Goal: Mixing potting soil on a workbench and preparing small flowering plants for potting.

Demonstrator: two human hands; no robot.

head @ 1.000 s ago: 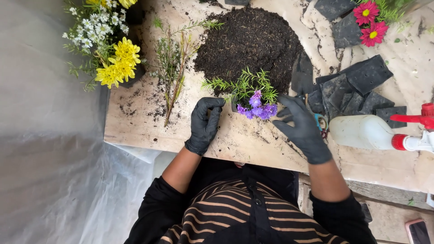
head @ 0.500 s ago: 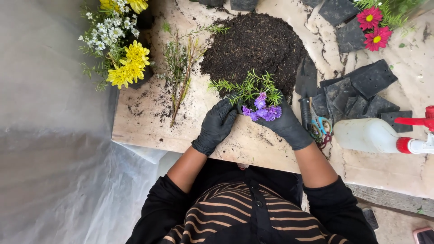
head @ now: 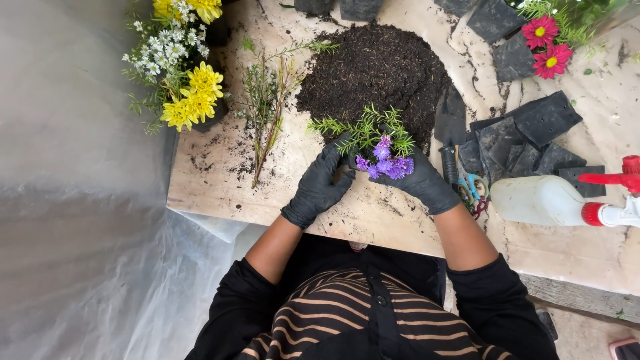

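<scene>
Both hands closed in vs 1 s ago: left hand (head: 319,185) & right hand (head: 425,183), black gloves, fingers curled, cupped purple-flowered plant (head: 380,150) btwn them, just above desk (head: 220,180), at near edge of soil pile (head: 377,70). Spray bottle (head: 553,199) to the right.

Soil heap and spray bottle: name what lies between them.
In the head view, between the soil heap and the spray bottle lie a dark trowel, blue-handled scissors and flattened black plastic pots.

A soil heap (head: 377,73) sits on the bench (head: 220,180), with yellow flowers (head: 193,97), red flowers (head: 545,43), a spray bottle (head: 553,200) and scissors (head: 472,190) around it.
</scene>
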